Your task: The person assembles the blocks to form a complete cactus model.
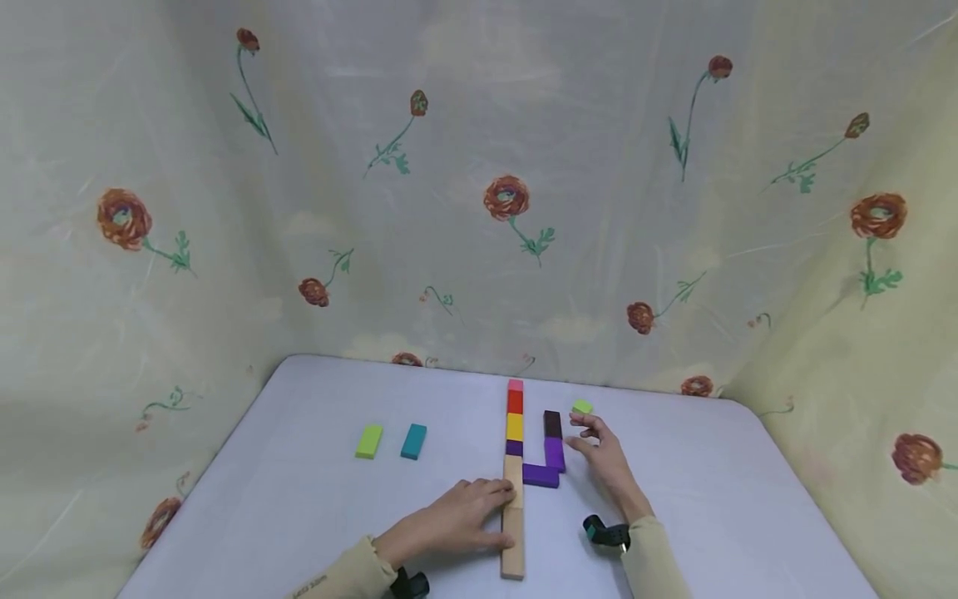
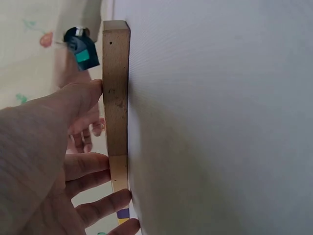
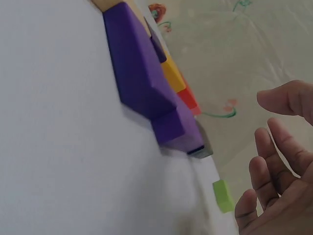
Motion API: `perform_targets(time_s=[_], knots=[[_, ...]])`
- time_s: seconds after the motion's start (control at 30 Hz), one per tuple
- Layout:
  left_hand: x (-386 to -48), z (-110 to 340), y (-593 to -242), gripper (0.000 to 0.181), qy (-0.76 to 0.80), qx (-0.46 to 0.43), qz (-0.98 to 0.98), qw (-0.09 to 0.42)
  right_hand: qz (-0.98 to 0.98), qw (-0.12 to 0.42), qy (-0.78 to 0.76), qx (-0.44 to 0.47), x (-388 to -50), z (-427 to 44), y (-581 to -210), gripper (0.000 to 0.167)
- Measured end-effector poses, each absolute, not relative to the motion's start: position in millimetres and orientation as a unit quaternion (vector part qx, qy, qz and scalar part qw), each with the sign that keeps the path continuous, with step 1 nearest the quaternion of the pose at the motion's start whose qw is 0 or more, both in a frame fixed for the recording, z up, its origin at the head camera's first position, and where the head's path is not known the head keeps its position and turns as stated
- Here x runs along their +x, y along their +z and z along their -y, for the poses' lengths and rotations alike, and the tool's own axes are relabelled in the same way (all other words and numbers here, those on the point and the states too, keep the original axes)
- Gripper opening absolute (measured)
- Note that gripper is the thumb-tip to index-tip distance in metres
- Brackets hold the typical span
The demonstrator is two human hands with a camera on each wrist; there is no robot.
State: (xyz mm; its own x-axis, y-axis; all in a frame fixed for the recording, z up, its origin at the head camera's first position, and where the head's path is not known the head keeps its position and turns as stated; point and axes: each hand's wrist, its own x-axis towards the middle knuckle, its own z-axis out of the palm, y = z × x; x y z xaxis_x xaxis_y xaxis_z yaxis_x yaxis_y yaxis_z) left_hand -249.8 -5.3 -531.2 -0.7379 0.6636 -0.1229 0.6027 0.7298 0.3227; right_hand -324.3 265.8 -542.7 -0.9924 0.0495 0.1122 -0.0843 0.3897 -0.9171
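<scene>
A straight line of blocks runs away from me: two plain wooden blocks (image 1: 512,545), then purple, yellow (image 1: 515,427), red (image 1: 516,402) and pink ones. My left hand (image 1: 460,516) rests along the wooden blocks; its outstretched fingertips and thumb touch their side in the left wrist view. A purple block (image 1: 540,475) juts right from the line. Joined to it, a brighter purple block (image 1: 555,454) and a black block (image 1: 552,424) extend away. My right hand (image 1: 602,453) hovers just right of these, fingers loosely bent, holding nothing. Beyond its fingertips lies a light green block (image 1: 581,407).
On the left of the white table (image 1: 299,499) lie another light green block (image 1: 369,442) and a teal block (image 1: 414,442). Flower-patterned cloth (image 1: 449,166) surrounds the table's back and sides.
</scene>
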Motion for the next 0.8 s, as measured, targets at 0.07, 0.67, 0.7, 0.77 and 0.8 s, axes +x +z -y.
perform_targets(time_s=[0.07,0.67,0.7,0.77,0.8], knots=[[-250.0,5.7,-530.2,0.073,0.131,0.342,-0.923,0.117,0.835,0.059,0.548,0.014,-322.8,-263.2,-537.0,0.045],[-249.3,6.1,-532.3,0.076,0.142,0.341,-0.921,0.121,0.878,-0.011,0.471,0.088,-265.8,-218.4,-523.0,0.048],[-249.3,6.2,-532.3,0.075,0.144,0.342,-0.921,0.119,0.876,-0.014,0.473,0.092,-262.7,-216.8,-523.4,0.050],[-249.3,6.7,-531.1,0.074,0.153,0.346,-0.919,0.109,0.875,-0.018,0.474,0.097,-257.2,-213.7,-523.6,0.054],[-249.6,7.3,-530.2,0.072,0.156,0.349,-0.919,0.100,0.876,-0.022,0.473,0.092,-255.0,-212.2,-523.9,0.056]])
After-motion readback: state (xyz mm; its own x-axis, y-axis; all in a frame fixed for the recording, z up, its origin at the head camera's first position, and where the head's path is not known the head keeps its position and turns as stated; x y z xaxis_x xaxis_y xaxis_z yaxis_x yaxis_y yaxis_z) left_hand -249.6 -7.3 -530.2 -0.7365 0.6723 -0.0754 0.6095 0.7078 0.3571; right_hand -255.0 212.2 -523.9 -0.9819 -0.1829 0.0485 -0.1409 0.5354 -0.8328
